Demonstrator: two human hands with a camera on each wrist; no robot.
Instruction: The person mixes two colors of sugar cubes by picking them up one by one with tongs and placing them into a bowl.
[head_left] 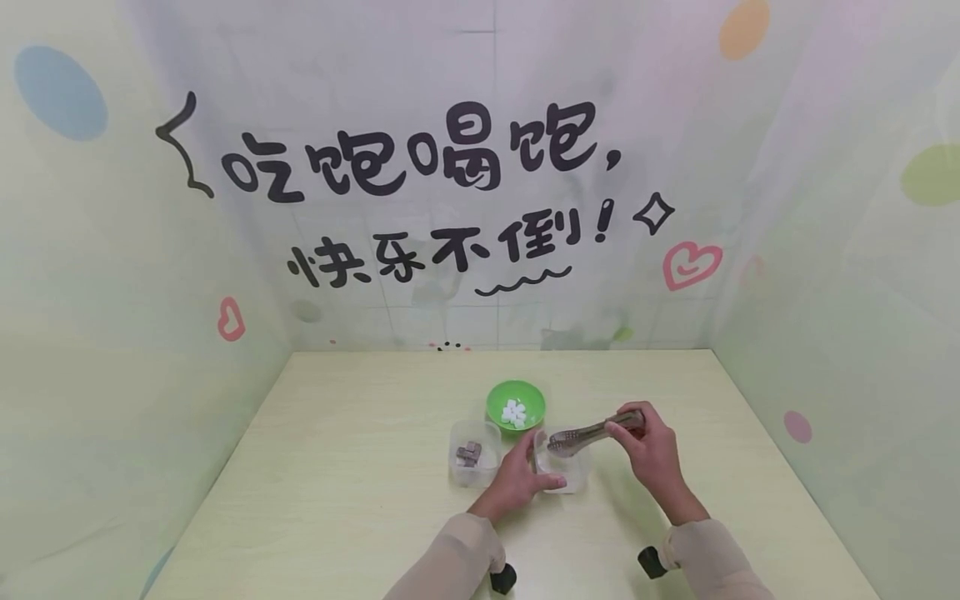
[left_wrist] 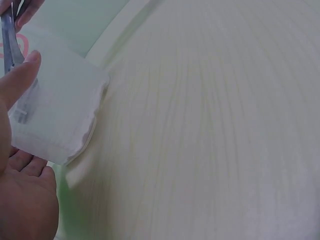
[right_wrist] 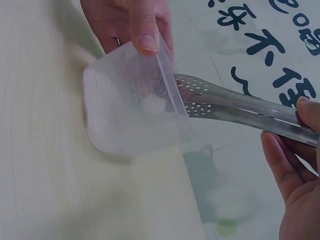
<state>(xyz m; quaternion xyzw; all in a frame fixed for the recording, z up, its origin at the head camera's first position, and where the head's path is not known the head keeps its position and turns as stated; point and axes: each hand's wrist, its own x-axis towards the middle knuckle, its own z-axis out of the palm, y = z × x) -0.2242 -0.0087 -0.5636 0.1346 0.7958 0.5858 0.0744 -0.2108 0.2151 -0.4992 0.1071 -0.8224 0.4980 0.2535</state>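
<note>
My left hand (head_left: 516, 477) grips a clear plastic container (head_left: 572, 477) by its side, thumb on the near wall. In the right wrist view, that container (right_wrist: 120, 110) has frosted walls, and the left hand's thumb lies near its rim. Metal tongs (head_left: 581, 437) with perforated ends are held in my right hand (head_left: 654, 450). The perforated ends of the tongs (right_wrist: 197, 97) reach over the rim into the container, their two arms close together. Whether anything lies between the ends cannot be made out through the cloudy plastic.
A green bowl (head_left: 495, 406) with several white cubes (head_left: 513, 412) stands behind the containers. Left of my left hand is a second clear container (head_left: 458, 479) with several brown-grey blocks (head_left: 469, 452). Printed curtains (head_left: 480, 317) rise behind and beside the pale wooden table (head_left: 337, 467).
</note>
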